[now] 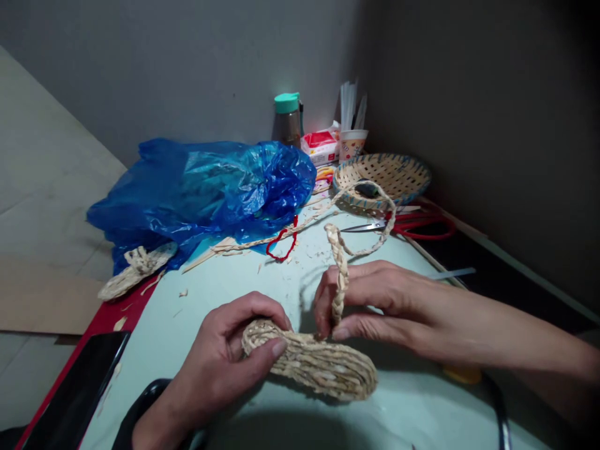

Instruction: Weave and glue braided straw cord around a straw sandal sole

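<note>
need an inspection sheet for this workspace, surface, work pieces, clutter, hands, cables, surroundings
Surface: pale green tabletop, littered with fibre scraps
Work pieces: coiled woven piece and braid, both held; another woven piece by the left edge
Clutter: blue plastic bag, red-handled scissors, woven basket, bottle, paper cup
Hands: left hand grips the coiled woven piece; right hand pinches the braid
Cables: none certain; black curved item at lower right unclear
Surroundings: grey wall behind, pale floor at left

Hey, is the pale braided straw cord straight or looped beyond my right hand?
Looped: past your right hand, the pale braided straw cord bends over, then curves round in a wide loop.
</note>
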`<state>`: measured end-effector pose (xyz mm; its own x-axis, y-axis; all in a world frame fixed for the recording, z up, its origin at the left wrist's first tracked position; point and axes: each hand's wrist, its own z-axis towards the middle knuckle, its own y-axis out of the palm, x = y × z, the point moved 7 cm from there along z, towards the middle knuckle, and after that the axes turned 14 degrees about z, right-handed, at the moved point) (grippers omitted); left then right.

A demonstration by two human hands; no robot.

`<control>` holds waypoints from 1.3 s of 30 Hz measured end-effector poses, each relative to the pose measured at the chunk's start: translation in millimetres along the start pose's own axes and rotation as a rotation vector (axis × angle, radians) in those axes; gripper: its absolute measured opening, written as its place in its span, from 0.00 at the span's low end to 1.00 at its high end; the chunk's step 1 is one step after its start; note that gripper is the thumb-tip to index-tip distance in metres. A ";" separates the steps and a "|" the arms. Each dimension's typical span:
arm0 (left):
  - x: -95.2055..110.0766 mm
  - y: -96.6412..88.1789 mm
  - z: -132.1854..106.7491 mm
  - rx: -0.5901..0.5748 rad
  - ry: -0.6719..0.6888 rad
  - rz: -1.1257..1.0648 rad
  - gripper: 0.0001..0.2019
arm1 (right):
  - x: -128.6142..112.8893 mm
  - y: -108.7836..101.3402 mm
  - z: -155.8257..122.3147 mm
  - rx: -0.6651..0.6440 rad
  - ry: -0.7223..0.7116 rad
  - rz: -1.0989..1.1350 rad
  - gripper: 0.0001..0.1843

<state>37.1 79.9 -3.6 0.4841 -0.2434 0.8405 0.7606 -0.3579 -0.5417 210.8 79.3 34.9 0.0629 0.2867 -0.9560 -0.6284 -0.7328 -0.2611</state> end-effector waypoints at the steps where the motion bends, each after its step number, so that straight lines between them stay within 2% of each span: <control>1: 1.9 -0.4 0.5 0.006 0.005 -0.005 0.08 | 0.8 0.2 -0.2 -0.005 -0.001 0.005 0.12; 4: 10.9 0.5 2.2 -0.019 0.075 0.019 0.14 | 2.7 1.1 -1.4 -0.013 -0.009 0.018 0.09; 7: 17.2 2.0 3.0 -0.053 0.150 0.042 0.16 | 6.4 -0.4 -2.7 0.021 0.037 -0.020 0.07; 10: 16.7 3.0 3.3 -0.059 0.163 0.047 0.16 | 8.3 -1.9 -3.8 0.051 0.080 -0.044 0.05; 14: 15.6 3.5 3.6 -0.052 0.156 0.074 0.14 | 10.2 -2.2 -3.9 0.071 0.103 -0.057 0.02; 21: 14.0 0.8 4.7 -0.025 0.093 0.107 0.09 | 13.5 -0.6 -1.4 0.102 0.084 -0.050 0.07; 31: 4.8 0.3 5.3 -0.034 0.004 0.063 0.07 | 13.5 -0.6 1.0 0.103 0.073 -0.093 0.05; 39: -2.3 -6.0 2.5 0.074 -0.051 0.084 0.08 | 11.0 -2.2 2.5 0.114 0.049 -0.105 0.05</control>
<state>32.5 84.9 -2.2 0.5675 -0.2227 0.7927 0.7452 -0.2703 -0.6095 210.9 85.7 25.3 0.1690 0.3250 -0.9305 -0.6999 -0.6251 -0.3455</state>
